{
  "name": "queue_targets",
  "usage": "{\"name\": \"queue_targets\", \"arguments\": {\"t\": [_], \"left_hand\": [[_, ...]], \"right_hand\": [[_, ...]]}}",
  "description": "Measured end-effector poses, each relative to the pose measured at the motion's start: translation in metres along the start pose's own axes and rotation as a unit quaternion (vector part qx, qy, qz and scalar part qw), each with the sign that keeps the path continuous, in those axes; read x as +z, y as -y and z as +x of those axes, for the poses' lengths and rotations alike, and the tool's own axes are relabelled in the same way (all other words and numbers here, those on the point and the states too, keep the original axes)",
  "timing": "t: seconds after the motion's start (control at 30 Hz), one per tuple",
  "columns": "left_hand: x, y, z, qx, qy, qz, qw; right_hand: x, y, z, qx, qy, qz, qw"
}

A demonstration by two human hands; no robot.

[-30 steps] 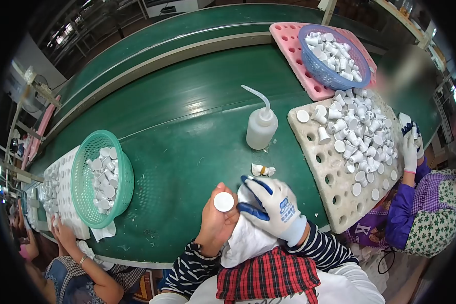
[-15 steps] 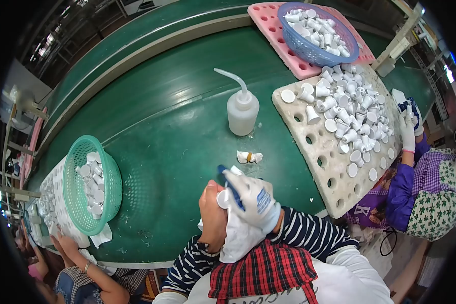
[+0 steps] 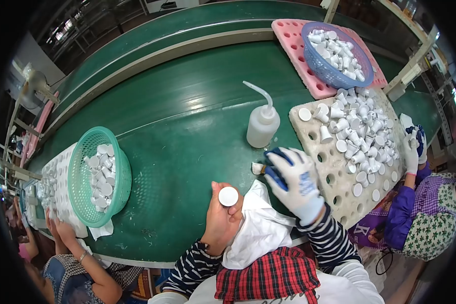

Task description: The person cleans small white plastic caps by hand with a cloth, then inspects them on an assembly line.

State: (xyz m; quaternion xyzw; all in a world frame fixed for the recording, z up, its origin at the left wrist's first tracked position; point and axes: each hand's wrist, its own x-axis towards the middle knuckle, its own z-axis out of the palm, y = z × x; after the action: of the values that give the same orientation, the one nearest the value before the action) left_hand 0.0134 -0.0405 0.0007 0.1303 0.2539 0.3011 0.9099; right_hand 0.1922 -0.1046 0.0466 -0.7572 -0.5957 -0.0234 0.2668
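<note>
My bare left hand is closed around a small white plastic cup-shaped piece, its round flat face turned up. My right hand, in a white glove with blue fingertips, is spread out to the right. Its fingers partly cover a small tied wad of white cloth on the green table. Between my hands a crumpled white cloth lies over the table's near edge. Just beyond the right hand stands a translucent squeeze bottle with a bent spout.
A green basket of white pieces stands left. At right, a pale foam board carries a heap of them; behind it, a blue basket rests on pink foam. Co-workers sit at both sides, one person's gloved hands beside the board.
My right hand has left the white piece and moved right to the tied cloth wad. The left hand still holds the piece, its round face now in full view. The whole view has shifted.
</note>
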Motion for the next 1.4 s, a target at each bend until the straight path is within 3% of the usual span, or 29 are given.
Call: {"name": "queue_targets", "arguments": {"t": [0.07, 0.2, 0.3, 0.33, 0.43, 0.6, 0.73, 0.77, 0.87, 1.0, 1.07, 1.17, 1.3, 1.37, 1.4], "left_hand": [[-0.003, 0.0, 0.002, -0.023, 0.009, -0.043, 0.999], [-0.009, 0.0, 0.003, -0.06, -0.014, -0.112, 0.992], [-0.01, 0.0, 0.005, -0.069, -0.033, -0.095, 0.993], [-0.01, 0.0, 0.006, -0.067, -0.04, -0.081, 0.994], [-0.011, 0.001, 0.007, -0.053, -0.025, -0.053, 0.997], [-0.002, 0.008, 0.009, -0.034, -0.141, 0.028, 0.989], [0.004, 0.011, 0.012, 0.009, -0.194, 0.014, 0.981], [0.013, 0.011, 0.014, -0.003, -0.243, 0.014, 0.97], [0.0, 0.002, 0.009, -0.075, -0.165, -0.023, 0.983], [-0.001, 0.003, 0.009, -0.067, -0.164, -0.003, 0.984], [0.009, 0.009, 0.012, -0.039, -0.215, -0.001, 0.976], [0.031, 0.007, 0.017, -0.03, -0.291, -0.013, 0.956], [0.002, 0.001, 0.01, -0.07, -0.135, 0.038, 0.988], [0.004, -0.001, 0.011, -0.065, -0.139, 0.023, 0.988], [0.003, 0.001, 0.01, -0.065, -0.145, 0.012, 0.987]], "right_hand": [[0.025, -0.005, -0.006, -0.04, 0.026, -0.064, 0.997], [0.058, -0.017, -0.017, -0.07, 0.026, -0.064, 0.995], [0.04, -0.011, -0.011, 0.015, 0.047, 0.074, 0.996], [0.039, -0.008, -0.01, 0.031, -0.007, 0.196, 0.98], [0.012, 0.017, -0.006, 0.004, -0.009, 0.267, 0.964], [0.022, 0.045, -0.008, -0.076, 0.046, 0.21, 0.974], [0.036, 0.054, -0.02, -0.086, 0.041, 0.213, 0.972], [0.034, 0.051, -0.017, -0.074, 0.05, 0.222, 0.971], [0.031, 0.042, -0.006, -0.019, 0.046, 0.233, 0.971], [0.026, 0.039, -0.007, -0.022, 0.043, 0.247, 0.968], [0.022, 0.052, -0.008, -0.088, 0.06, 0.297, 0.949], [0.034, 0.047, -0.011, -0.085, 0.07, 0.271, 0.956], [0.031, 0.025, -0.003, 0.013, 0.058, 0.264, 0.963], [0.041, 0.012, -0.008, 0.097, 0.059, 0.342, 0.933], [0.038, 0.011, -0.007, 0.071, 0.035, 0.338, 0.938]]}}
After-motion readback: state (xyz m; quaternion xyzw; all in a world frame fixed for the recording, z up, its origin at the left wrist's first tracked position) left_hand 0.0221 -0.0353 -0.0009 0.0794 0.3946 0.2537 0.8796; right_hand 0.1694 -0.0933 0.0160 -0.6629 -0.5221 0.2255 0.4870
